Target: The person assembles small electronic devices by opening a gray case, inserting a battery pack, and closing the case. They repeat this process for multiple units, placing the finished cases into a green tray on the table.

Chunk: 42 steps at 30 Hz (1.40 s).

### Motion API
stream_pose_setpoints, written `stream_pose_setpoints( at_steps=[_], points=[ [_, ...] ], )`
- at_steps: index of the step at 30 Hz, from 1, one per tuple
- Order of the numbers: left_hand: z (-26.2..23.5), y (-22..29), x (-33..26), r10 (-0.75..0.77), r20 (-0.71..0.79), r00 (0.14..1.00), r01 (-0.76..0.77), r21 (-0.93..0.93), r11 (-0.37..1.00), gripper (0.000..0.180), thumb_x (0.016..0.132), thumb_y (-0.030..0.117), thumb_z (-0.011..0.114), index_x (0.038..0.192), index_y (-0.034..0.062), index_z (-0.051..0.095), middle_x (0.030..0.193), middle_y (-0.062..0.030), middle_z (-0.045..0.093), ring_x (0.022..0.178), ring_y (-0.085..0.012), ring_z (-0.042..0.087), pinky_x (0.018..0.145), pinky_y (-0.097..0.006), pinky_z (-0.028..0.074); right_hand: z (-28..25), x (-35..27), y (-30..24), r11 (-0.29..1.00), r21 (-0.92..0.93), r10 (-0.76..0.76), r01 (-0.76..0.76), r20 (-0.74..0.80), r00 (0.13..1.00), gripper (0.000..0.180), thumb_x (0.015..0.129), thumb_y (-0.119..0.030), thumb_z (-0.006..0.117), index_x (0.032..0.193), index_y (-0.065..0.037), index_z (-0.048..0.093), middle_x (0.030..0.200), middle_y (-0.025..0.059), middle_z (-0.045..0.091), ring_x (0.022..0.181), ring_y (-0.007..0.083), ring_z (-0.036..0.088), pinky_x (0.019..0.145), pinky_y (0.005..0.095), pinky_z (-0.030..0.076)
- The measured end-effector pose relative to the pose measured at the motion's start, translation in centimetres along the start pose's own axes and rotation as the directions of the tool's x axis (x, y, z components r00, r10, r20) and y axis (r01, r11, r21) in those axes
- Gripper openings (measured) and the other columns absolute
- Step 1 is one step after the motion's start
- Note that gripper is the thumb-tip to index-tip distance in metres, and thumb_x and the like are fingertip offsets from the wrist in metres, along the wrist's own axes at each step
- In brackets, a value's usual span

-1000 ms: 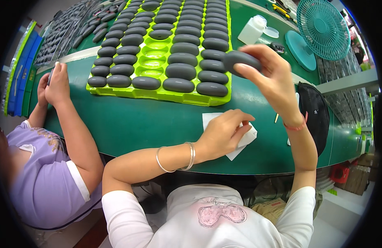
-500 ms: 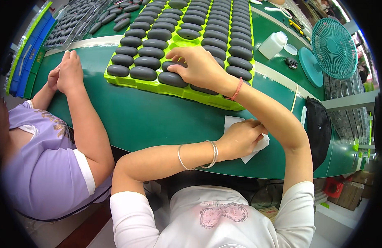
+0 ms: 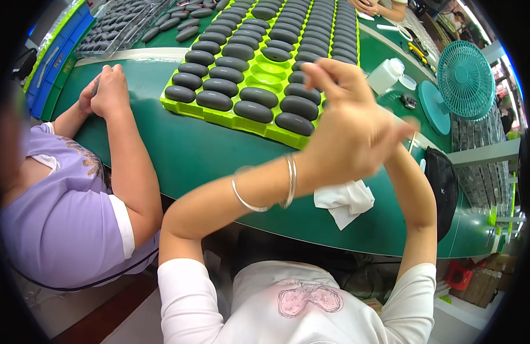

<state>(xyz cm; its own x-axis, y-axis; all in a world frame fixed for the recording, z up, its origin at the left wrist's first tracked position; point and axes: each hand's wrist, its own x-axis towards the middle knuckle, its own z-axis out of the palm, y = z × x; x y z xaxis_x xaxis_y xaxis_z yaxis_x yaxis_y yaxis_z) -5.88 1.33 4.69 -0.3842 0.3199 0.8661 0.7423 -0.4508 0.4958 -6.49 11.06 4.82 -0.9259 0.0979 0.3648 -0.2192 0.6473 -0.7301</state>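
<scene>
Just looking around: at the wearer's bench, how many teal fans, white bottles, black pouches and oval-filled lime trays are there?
Teal fan: 1
White bottle: 1
Black pouch: 1
Lime tray of grey ovals: 1
Total: 4

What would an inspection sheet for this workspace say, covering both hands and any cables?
Surface: green tabletop, glossy.
Job's things: dark grey ovals in rows on a lime-green tray, some slots uncovered; crumpled white cloth or paper nearer the person.
Clutter: white bottle, teal fan, black pouch.
Hands: left hand raised, blurred, overlapping the right arm; neither hand's grip can be told.
Cables: nothing seen for certain.
Surroundings: co-worker in purple at left; blue crate beyond.
</scene>
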Motion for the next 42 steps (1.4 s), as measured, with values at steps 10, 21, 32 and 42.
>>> stream_pose_setpoints(
  at_steps=[10,21,32,42],
  points=[
    [-24.1,-21.4,10.2,-0.540,-0.243,0.806,0.313,0.949,0.040,0.023,0.082,0.023,0.060,0.094,0.0059,0.070,0.098,-0.0205,0.068,0.093,-0.0367,0.066,0.081,-0.046,0.053,-6.9,-12.8,0.6,0.976,-0.010,0.217,-0.216,0.049,0.975,0.015,0.089,-0.004,0.058,0.076,0.001,0.059,0.066,0.0061,0.060,0.057,0.0113,0.056,0.054,0.0252,0.043],
    [-29.4,-24.5,7.0,-0.646,-0.290,0.706,0.304,0.948,-0.094,0.026,0.075,0.020,0.067,0.097,0.0070,0.071,0.100,-0.0201,0.068,0.094,-0.0344,0.066,0.084,-0.043,0.052,-6.1,-17.9,3.4,0.913,0.230,0.370,-0.338,-0.113,0.922,0.016,0.090,-0.004,0.057,0.077,0.003,0.062,0.074,0.0089,0.065,0.058,0.0119,0.059,0.055,0.0236,0.046],
    [-4.7,-7.3,9.2,-0.573,0.518,0.635,0.768,-0.344,0.540,0.033,0.096,0.018,0.057,0.120,-0.0034,0.055,0.108,-0.0074,0.064,0.099,-0.0165,0.064,0.085,-0.028,0.052,-7.4,-18.0,2.5,0.787,0.486,0.465,-0.379,-0.065,0.883,0.015,0.094,-0.009,0.057,0.100,0.004,0.062,0.085,0.0079,0.066,0.067,0.0110,0.061,0.064,0.0241,0.050],
    [3.6,1.8,-1.7,-0.650,0.615,0.446,0.883,-0.182,0.434,0.046,0.090,0.014,0.066,0.127,-0.0072,0.050,0.115,-0.0110,0.062,0.103,-0.0154,0.060,0.087,-0.029,0.049,-8.3,-20.0,2.0,0.636,0.767,0.337,-0.086,-0.176,0.925,0.029,0.097,-0.018,0.055,0.118,0.003,0.057,0.100,0.0084,0.063,0.080,0.0126,0.062,0.073,0.0268,0.051]
  ],
)
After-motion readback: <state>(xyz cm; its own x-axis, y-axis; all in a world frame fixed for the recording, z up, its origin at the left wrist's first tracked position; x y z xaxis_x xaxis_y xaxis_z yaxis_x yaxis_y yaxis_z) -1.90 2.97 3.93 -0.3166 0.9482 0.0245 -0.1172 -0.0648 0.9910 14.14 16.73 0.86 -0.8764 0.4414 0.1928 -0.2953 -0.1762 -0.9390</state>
